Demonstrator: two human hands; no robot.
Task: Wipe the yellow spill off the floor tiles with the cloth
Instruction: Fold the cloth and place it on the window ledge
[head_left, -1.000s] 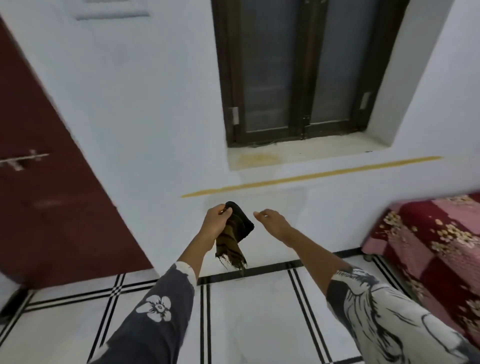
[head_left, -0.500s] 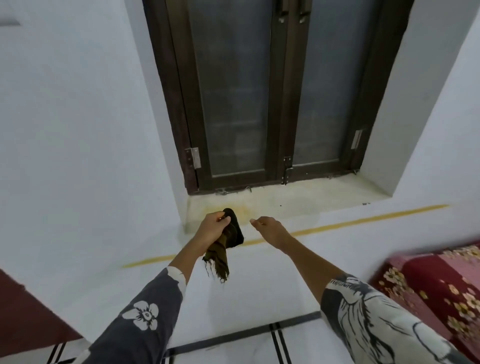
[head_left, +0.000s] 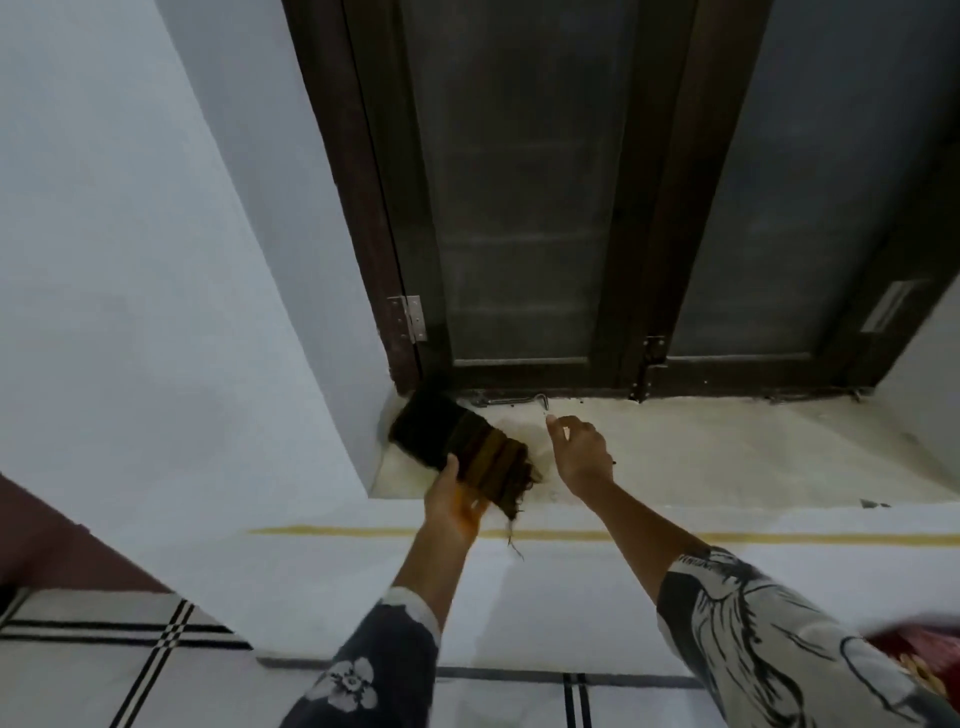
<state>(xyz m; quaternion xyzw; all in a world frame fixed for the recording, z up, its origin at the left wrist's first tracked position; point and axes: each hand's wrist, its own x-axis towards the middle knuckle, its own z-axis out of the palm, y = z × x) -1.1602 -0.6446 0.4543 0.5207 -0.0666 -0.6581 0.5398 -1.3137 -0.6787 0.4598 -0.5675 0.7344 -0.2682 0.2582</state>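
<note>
Gripping cloth (head_left: 457, 447), left hand (head_left: 453, 500) at sill corner (head_left: 400, 475), right hand (head_left: 581, 457) loose beside

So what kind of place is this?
Probably a room in a home, maybe a bedroom: a dark wooden window above a ledge, black-lined floor tiles, and red patterned fabric at the edge.

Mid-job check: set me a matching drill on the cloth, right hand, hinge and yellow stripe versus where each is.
1 cloth
2 right hand
3 hinge
4 yellow stripe

A wall below the sill
B dark window frame
C sill's left corner, in the left hand grip
D over the sill, off the cloth

Pairs: 1-C; 2-D; 3-B; 4-A
</note>
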